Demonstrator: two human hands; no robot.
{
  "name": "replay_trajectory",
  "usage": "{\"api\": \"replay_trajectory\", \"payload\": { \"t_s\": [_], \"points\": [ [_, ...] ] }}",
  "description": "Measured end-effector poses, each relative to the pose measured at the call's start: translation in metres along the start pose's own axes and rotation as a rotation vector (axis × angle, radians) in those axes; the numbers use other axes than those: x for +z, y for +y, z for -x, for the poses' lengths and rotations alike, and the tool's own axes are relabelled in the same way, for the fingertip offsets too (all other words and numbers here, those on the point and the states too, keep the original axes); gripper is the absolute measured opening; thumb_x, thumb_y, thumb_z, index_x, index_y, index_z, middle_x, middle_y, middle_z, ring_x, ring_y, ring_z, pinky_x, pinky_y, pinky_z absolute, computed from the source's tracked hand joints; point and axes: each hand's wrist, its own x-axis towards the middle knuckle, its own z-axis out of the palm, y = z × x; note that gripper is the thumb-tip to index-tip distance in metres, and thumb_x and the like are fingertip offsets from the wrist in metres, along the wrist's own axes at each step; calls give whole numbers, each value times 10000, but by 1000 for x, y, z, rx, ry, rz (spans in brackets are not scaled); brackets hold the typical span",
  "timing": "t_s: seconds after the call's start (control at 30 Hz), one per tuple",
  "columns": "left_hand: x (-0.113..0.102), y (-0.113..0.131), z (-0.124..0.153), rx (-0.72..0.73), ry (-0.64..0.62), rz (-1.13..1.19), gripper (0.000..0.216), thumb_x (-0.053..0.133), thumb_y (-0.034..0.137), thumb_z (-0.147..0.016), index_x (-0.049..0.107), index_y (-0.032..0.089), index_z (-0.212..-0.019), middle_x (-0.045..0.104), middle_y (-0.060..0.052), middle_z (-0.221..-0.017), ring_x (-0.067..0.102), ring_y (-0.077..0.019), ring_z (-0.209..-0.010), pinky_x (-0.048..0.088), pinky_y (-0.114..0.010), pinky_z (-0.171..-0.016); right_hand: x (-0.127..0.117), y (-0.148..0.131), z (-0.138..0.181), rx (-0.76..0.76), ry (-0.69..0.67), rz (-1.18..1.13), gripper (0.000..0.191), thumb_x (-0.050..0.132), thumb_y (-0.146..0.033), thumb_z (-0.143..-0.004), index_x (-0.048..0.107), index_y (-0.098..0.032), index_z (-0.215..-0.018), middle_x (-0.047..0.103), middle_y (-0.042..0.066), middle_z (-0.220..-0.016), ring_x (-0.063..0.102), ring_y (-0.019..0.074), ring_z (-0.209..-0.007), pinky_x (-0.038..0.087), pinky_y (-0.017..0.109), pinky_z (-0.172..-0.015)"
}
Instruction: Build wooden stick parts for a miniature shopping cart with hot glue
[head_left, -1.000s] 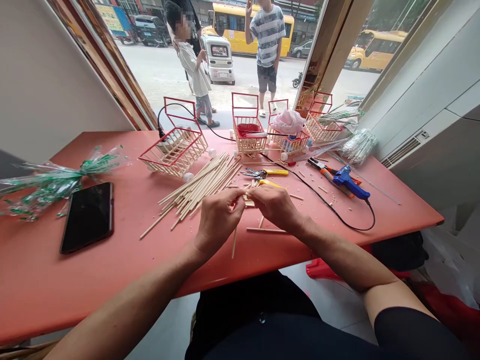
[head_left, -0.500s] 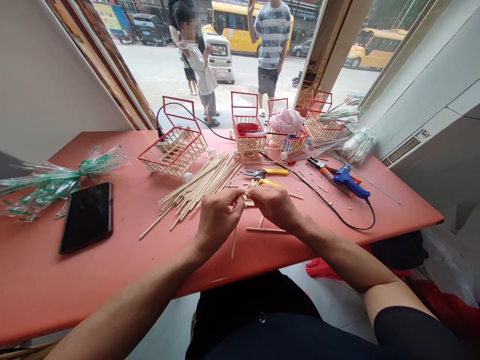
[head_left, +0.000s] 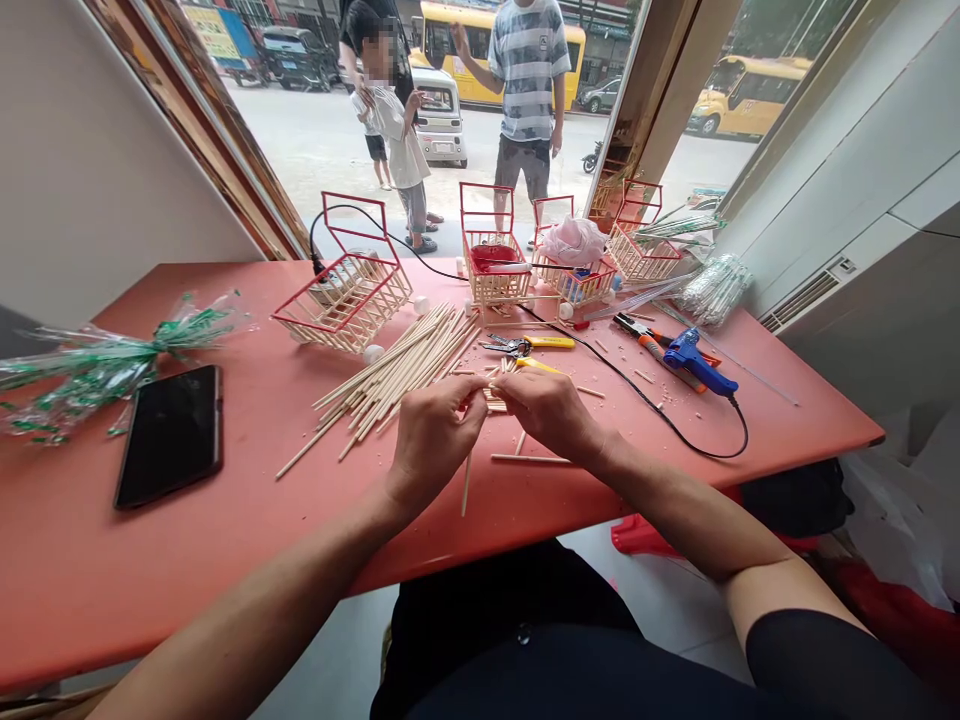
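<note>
My left hand (head_left: 431, 435) and my right hand (head_left: 551, 410) meet over the red table (head_left: 247, 500), fingers curled and pinched together on a small piece made of short wooden sticks (head_left: 495, 398). One longer stick (head_left: 466, 483) pokes down from under my left hand. A loose pile of long wooden sticks (head_left: 397, 375) lies just beyond my left hand. Yellow-handled cutters (head_left: 529, 343) rest right behind my hands.
Small stick carts with red frames stand at the back: one (head_left: 345, 295) tipped at the left, others (head_left: 491, 265) in the middle. A blue glue gun (head_left: 694, 360) with a black cord lies at the right. A black phone (head_left: 171, 435) and green-printed wrappers (head_left: 97, 360) lie left. People stand outside the window.
My hands stay in place on the stick piece. The view has shifted slightly, and the people outside have moved about.
</note>
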Motion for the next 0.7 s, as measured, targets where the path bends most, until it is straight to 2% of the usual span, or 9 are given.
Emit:
{"api": "replay_trajectory", "payload": {
  "t_s": [0.2,0.37,0.53,0.7],
  "points": [
    [-1,-1,1,-25,-19,-10,250,637,172,-952,883,192,-990,867,-44,-830,790,-196,-668,565,-274,-692,0,0,1,40,-50,0,278,510,-109,-1091,653,-203,-872,668,16,-766,537,166,-722,359,288,-718],
    [0,-1,1,-49,-36,-8,258,634,188,-952,887,212,-998,868,-41,-839,793,-196,-685,572,-272,-712,1,0,0,33,-30,-16,290,503,-111,-1096,645,-200,-860,651,16,-754,526,168,-709,351,296,-707],
    [0,-2,1,-96,-54,-21,253,639,207,-942,884,234,-997,871,-31,-845,799,-203,-707,587,-280,-743,0,-1,0,61,-66,1,292,506,-116,-1095,642,-204,-852,655,14,-753,525,165,-712,351,292,-708],
    [-1,-2,1,-82,-52,-20,255,638,204,-946,887,218,-1002,869,-43,-843,799,-206,-705,591,-285,-746,-1,-1,0,38,-34,-9,310,488,-132,-1114,639,-200,-852,667,20,-754,531,162,-707,361,287,-705]
  ]
}}
